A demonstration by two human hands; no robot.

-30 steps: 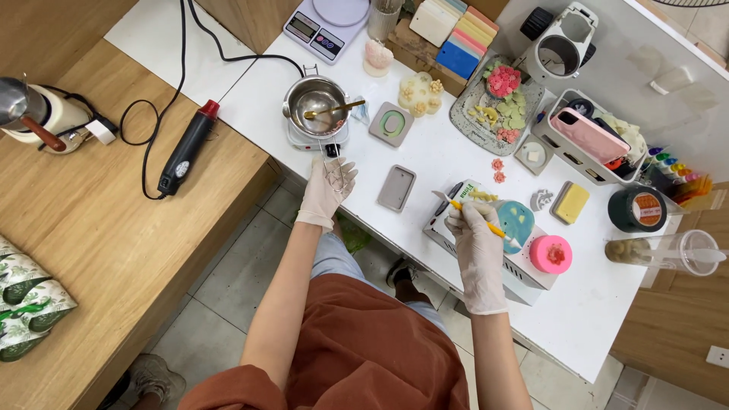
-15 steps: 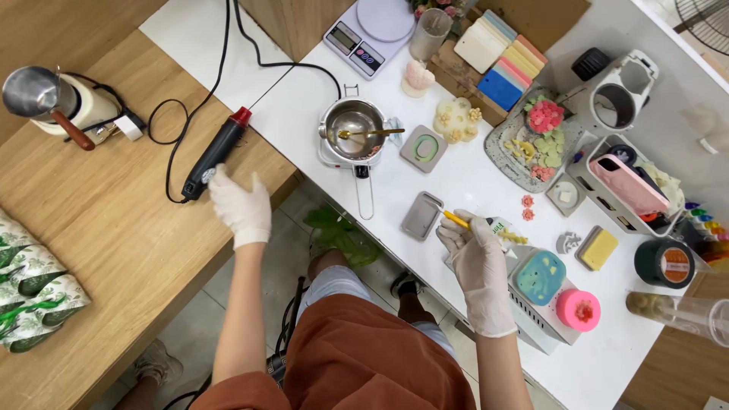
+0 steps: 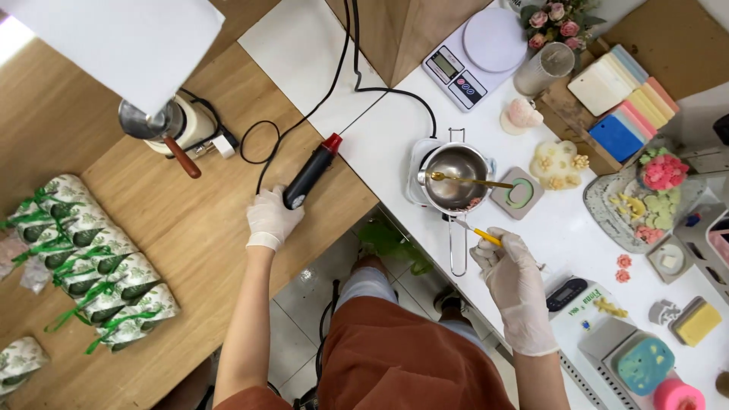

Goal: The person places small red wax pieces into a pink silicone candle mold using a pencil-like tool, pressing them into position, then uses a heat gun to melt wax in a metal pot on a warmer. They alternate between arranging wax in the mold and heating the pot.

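My left hand (image 3: 272, 219), in a white glove, grips the handle of a black heat gun (image 3: 310, 173) with a red nozzle that lies on the wooden bench (image 3: 190, 250). Gloved as well, my right hand (image 3: 513, 277) holds a thin yellow-handled tool (image 3: 478, 232) over the white table, its tip close to the long handle of a small steel melting pot (image 3: 456, 168). The pot sits on a little white hot plate, and a gold spoon (image 3: 472, 181) rests across its rim.
A black cable (image 3: 345, 68) runs from the heat gun. On the table are a white kitchen scale (image 3: 477, 52), coloured slabs (image 3: 623, 95), a grey tray (image 3: 611, 216) of wax flowers, grey moulds and a teal piece (image 3: 644, 364). Leaf-print packets (image 3: 99, 254) and a steel cup (image 3: 156, 121) stand on the bench.
My left hand left the pot handle, swung left to the bench and closed on the heat gun. My right hand lifted the yellow tool off the teal piece and came toward the pot.
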